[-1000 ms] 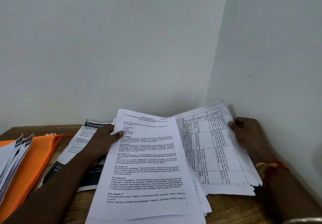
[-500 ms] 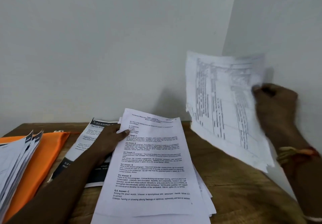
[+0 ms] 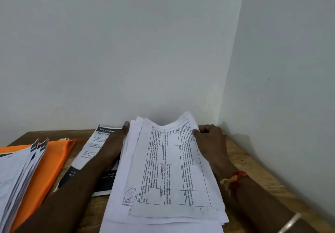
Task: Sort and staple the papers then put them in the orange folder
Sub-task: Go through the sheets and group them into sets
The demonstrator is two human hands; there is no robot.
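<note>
Wooden table in a corner of white walls. Paper stack sits center-bottom of frame, top sheet printed with a grid, far end bowed up. My left hand lies flat along the stack's left edge, fingers straight, one fingertip showing past the far corner. My right hand pinches the top sheet's right edge near the far corner, thumb on the paper, fingers curled. Orange folder lies at lower left, a second paper pile on it. Black-and-white leaflet lies between folder and stack, under my left forearm.
</note>
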